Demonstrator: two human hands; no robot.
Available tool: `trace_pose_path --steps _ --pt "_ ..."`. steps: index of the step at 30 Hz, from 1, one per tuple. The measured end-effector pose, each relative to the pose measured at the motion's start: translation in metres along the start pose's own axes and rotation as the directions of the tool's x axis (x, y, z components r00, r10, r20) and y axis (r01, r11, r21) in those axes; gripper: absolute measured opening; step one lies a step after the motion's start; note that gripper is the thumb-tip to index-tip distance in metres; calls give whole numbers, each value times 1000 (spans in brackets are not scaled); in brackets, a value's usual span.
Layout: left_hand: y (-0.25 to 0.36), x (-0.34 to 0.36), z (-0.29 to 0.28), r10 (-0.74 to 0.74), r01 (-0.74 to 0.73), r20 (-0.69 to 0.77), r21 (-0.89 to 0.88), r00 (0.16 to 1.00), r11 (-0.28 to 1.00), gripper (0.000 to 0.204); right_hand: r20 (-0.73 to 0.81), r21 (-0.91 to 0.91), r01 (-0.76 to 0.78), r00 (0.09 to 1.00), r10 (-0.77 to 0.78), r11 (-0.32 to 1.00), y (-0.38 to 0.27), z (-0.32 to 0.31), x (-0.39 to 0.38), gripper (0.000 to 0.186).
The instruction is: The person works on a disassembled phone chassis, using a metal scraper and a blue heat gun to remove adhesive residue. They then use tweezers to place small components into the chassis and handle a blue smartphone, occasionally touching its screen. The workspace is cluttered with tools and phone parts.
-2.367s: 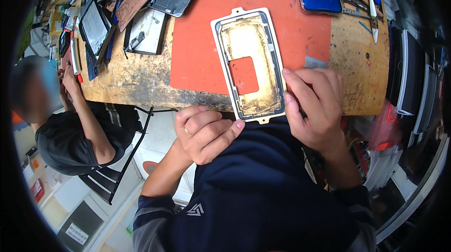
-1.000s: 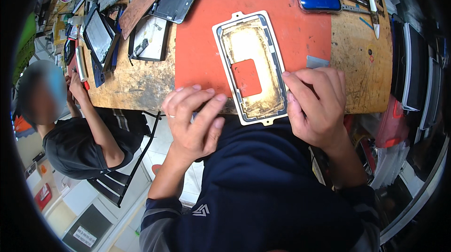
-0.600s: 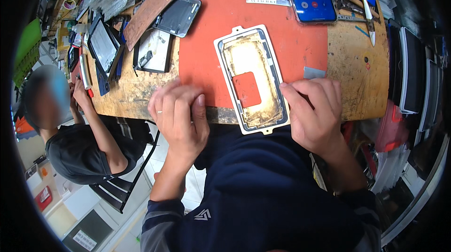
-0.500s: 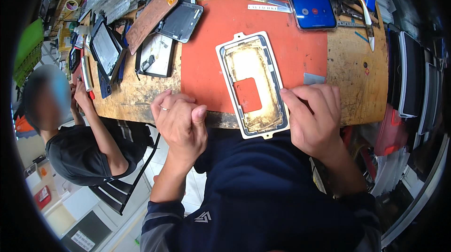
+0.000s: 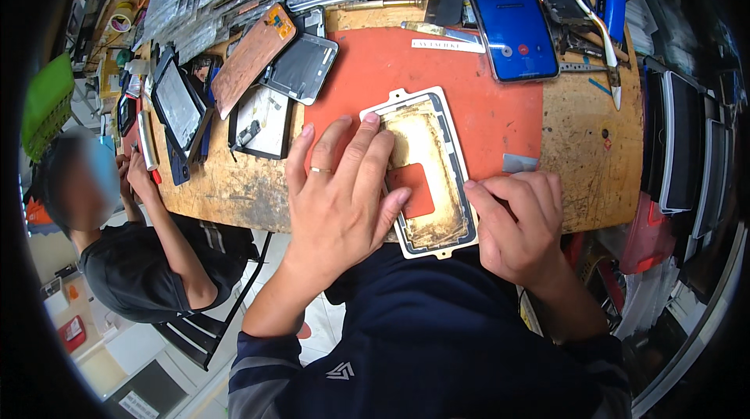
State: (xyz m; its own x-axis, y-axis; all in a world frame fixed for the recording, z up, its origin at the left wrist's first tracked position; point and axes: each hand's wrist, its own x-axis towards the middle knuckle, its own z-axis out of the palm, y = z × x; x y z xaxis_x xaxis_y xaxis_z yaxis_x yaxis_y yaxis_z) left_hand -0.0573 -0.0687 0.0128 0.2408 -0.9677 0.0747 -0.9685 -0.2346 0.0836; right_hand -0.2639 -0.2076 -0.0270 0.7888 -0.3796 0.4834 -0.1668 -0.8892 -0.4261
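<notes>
A pale rectangular phone mould (image 5: 449, 177) lies tilted on the orange-red mat (image 5: 500, 122). It has a dark inner border, a worn gold-coloured bed and a square cutout through which the mat shows. Its near end reaches past the table's front edge. My left hand (image 5: 340, 192), with a ring on one finger, is spread open over the mould's left side, fingertips near its upper left corner. On the opposite side my right hand (image 5: 519, 224) has its fingers curled and grips the mould's right edge; its fingertips beneath are partly hidden.
A lit smartphone (image 5: 508, 21) lies at the mat's far right, beside tweezers and tools. Phone shells (image 5: 305, 67) and bubble-wrapped parts (image 5: 207, 5) pile up at the far left. A small grey piece (image 5: 520, 163) sits near my right hand. Another person (image 5: 141, 263) sits at left.
My left hand has moved right, from beside the mould onto its left side, and its curled fingers have spread. My right hand keeps hold of the right edge. The whole view has shifted slightly.
</notes>
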Motion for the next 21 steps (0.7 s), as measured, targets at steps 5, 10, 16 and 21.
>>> trace_pose_path --steps 5,10,16,21 --pt "-20 23 0 -59 37 -78 -261 995 964 43 18 21 -15 1000 15 1000 -2 -2 1 35" --pt "0 30 8 -8 4 -99 -47 995 999 51 18 17 -5 1000 5 1000 -1 -2 -1 29" --pt "15 33 4 31 -31 -11 37 999 999 55 34 16 8 999 -8 1000 1 -2 -1 30" --pt "14 38 6 15 -15 -55 -5 998 1000 60 102 -8 -1 995 2 1000 -2 -6 0 36"
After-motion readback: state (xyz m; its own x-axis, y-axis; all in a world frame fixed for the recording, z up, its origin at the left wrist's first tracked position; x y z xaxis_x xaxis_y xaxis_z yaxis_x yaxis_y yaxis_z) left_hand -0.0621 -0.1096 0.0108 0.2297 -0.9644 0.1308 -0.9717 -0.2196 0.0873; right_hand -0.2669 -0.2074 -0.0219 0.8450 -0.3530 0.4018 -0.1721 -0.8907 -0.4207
